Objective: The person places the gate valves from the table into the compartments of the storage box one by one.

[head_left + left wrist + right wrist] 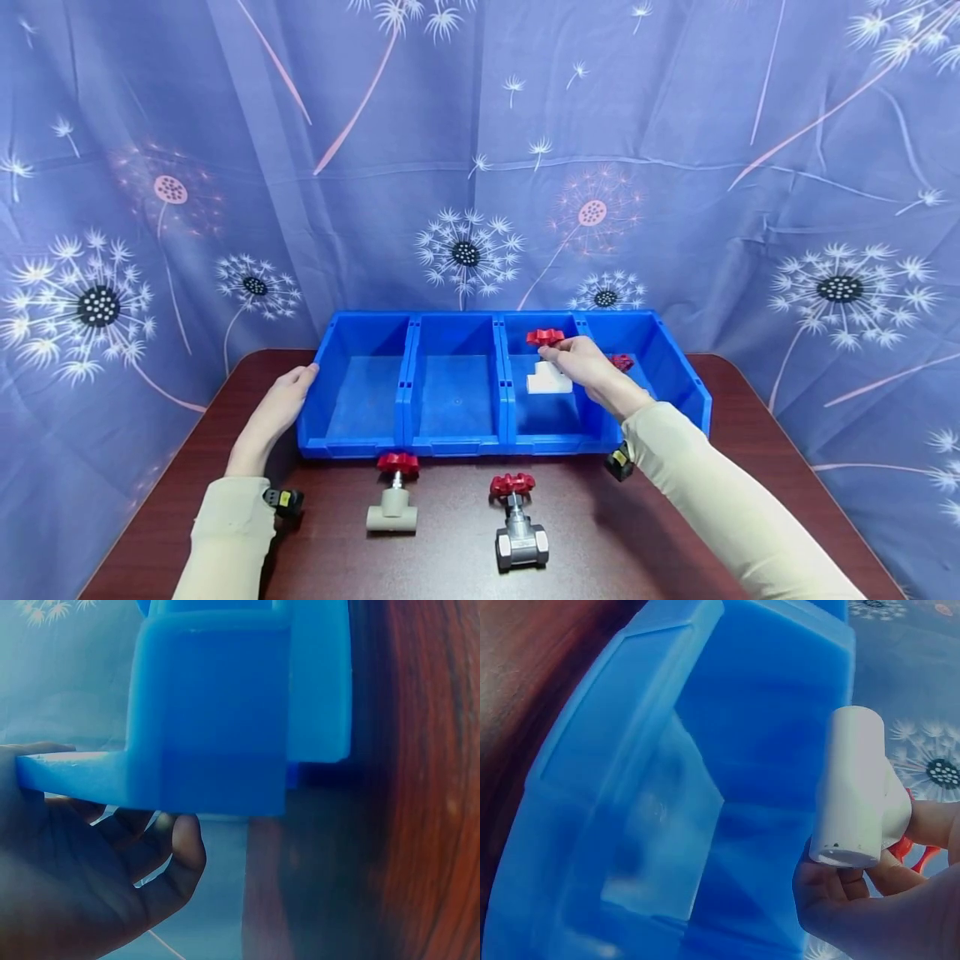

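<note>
My right hand grips a white plastic valve with a red handwheel, over the third compartment from the left of a blue divided bin. In the right wrist view, fingers curl round the neck of the white valve, below its tee-shaped body. At the bin's left end, my left hand holds the side wall. The left wrist view shows the bin's rim between the thumb and fingers of that hand.
On the dark red table, in front of the bin, stand a beige valve and a metal valve, both with red handwheels. Another red handwheel shows in the rightmost compartment, partly behind my right hand. A patterned blue curtain hangs behind.
</note>
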Tool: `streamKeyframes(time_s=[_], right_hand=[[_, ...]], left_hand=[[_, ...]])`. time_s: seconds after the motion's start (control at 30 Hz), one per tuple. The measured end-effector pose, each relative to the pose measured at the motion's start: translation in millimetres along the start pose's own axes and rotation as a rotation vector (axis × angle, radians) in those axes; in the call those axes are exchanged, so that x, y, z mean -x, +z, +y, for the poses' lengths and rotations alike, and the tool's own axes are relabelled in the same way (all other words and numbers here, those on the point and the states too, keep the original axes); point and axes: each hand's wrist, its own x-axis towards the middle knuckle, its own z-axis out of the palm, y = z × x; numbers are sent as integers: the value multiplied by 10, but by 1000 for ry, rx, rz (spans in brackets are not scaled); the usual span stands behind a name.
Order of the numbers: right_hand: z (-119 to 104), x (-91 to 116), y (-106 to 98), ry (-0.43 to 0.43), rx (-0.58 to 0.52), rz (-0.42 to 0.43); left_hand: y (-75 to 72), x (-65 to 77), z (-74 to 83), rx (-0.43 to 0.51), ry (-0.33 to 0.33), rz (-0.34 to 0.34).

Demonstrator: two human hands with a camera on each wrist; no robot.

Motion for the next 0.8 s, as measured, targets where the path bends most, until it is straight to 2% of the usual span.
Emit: streamKeyframes(time_s=[0.17,0.37,0.8], right_hand=[[10,-100,151,-4,35,60],[66,-181,305,17,83,85],[271,-371,446,97,108,171]], left_hand=[[7,-11,-4,4,1,5],[6,-22,-12,5,6,10],[3,2,-3,3,-9,0]])
